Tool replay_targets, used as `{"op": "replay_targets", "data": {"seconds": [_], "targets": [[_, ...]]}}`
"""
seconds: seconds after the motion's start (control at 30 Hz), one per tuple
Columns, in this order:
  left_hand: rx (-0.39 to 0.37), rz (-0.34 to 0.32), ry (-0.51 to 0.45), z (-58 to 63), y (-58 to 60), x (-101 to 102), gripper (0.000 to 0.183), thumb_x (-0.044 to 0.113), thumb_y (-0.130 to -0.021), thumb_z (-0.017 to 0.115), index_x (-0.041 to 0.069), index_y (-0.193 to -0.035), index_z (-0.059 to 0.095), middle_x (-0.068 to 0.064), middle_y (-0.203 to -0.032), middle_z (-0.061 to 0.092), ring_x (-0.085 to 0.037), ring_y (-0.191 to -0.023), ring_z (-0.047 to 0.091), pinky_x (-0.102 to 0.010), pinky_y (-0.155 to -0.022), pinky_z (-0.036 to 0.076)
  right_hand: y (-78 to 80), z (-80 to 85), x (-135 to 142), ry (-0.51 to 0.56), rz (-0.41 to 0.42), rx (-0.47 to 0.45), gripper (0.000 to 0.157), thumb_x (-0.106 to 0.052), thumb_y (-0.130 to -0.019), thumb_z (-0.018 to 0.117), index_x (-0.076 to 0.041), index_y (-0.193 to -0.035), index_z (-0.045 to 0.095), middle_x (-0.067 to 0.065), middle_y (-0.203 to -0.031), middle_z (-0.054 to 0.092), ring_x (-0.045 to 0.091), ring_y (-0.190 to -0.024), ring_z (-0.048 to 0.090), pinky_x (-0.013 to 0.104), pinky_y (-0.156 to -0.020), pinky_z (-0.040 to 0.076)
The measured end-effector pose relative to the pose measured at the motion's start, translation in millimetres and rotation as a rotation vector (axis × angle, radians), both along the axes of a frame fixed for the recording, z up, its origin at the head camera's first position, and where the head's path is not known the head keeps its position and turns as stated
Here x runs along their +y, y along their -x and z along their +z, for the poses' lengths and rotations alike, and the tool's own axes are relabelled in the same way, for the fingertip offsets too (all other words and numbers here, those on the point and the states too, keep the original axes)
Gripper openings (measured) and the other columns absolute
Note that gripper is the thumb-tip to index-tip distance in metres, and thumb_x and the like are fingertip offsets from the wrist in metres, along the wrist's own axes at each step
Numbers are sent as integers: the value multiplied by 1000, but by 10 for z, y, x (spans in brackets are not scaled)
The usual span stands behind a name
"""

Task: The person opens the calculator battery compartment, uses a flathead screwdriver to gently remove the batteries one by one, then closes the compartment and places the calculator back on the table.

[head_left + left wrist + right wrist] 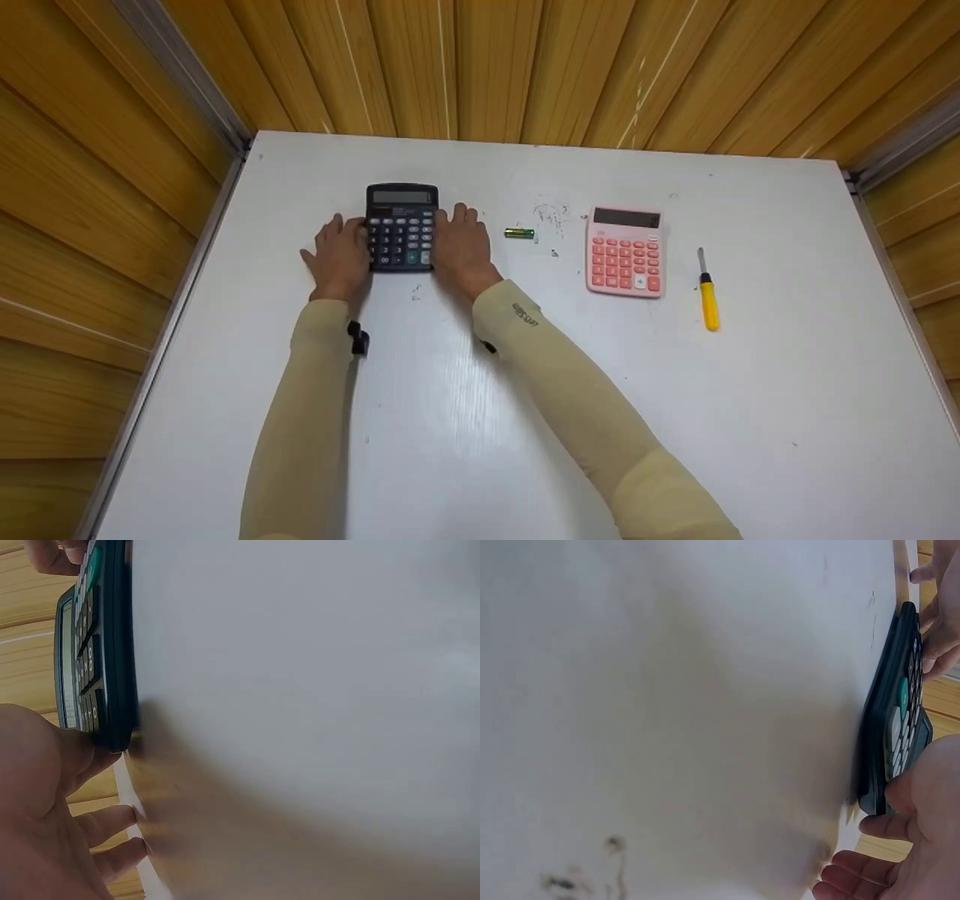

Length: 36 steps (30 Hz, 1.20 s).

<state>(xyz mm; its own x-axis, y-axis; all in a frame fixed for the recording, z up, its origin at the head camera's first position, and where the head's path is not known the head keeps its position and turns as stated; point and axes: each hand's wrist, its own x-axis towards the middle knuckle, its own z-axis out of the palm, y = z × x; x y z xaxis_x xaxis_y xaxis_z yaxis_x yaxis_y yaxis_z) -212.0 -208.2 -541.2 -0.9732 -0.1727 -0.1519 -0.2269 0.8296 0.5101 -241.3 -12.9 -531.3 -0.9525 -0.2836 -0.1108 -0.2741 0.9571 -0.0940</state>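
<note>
A dark calculator [402, 247] lies on the white table, with grey display, dark and white keys and one green key. My left hand [341, 255] grips its left edge; in the left wrist view that hand's [37, 802] thumb and forefinger meet the calculator's [116, 652] side while other fingers spread towards the tabletop. On the opposite edge is my right hand [463, 244]. The right wrist view shows this hand's [922, 825] thumb over the calculator's [881, 720] edge and the forefinger against its side, the remaining fingers stretched beside it.
Right of the hands, a green battery [519, 233] lies on the table [450, 450]. Further right are a pink calculator [625, 255] and a screwdriver [707, 296] with a yellow handle. Wood-panelled walls [487, 67] stand behind and at both sides of the table.
</note>
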Motion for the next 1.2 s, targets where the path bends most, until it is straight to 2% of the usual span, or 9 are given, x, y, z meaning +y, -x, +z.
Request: {"op": "replay_targets", "data": {"seconds": [0.13,0.23,0.33,0.43,0.57,0.7,0.83,1.0,1.2], "targets": [[2,6,-11,5,-1,-3,50,32,-117,28,12,-159,47,-19,-174,22,-42,-160,15,-76,-119,-1,-5,-16,11,-17,3,15,44,-18,-110,49,-4,-151,49,19,-138,50,30,-125,50,42,-106,50],[7,9,-30,17,-7,-18,52,33,-117,29,11,-160,45,-18,-174,22,-41,-160,15,-76,-119,-2,-11,-20,29,-1,4,29,41,-22,-115,42,-5,-151,50,19,-137,51,30,-125,50,41,-105,51],[8,25,-79,41,-23,-31,54,33,-116,31,10,-165,39,-17,-174,22,-40,-161,14,-74,-120,-6,-33,-16,56,48,15,41,44,-29,-118,35,-4,-149,52,20,-135,53,30,-123,52,41,-102,52],[14,64,-157,73,-48,-23,57,33,-115,34,12,-167,33,-15,-172,28,-38,-160,17,-71,-121,-8,-58,-9,96,96,34,50,46,-32,-118,35,-2,-146,54,20,-131,55,30,-119,54,41,-98,54],[36,102,-230,117,-88,61,60,36,-113,42,10,-167,35,-17,-165,42,-39,-156,30,-70,-123,1,-84,3,186,153,44,41,44,-31,-117,39,1,-144,54,19,-126,57,30,-115,56,42,-94,55],[102,100,-213,169,-98,236,60,34,-111,50,5,-163,40,-21,-161,46,-40,-152,37,-71,-122,12,-111,7,331,201,46,39,42,-27,-117,42,2,-143,55,19,-126,58,30,-114,57,43,-97,53],[217,55,-156,252,-101,484,58,30,-110,55,4,-161,44,-22,-165,41,-41,-155,30,-72,-122,8,-125,-16,550,236,48,89,41,-25,-115,45,3,-143,56,20,-133,56,32,-123,54,43,-104,50],[342,-58,-136,366,-60,833,54,28,-110,57,4,-158,49,-24,-164,40,-43,-155,30,-74,-121,9,-118,44,920,284,3,134,46,-28,-114,48,2,-148,53,22,-147,49,36,-138,45,47,-114,41],[359,-142,-64,453,33,1235,57,36,-110,57,8,-158,50,-24,-166,37,-43,-156,29,-75,-121,11,-118,181,1327,307,-46,175,52,-34,-114,45,2,-152,48,25,-155,44,38,-147,39,50,-121,34]]}}
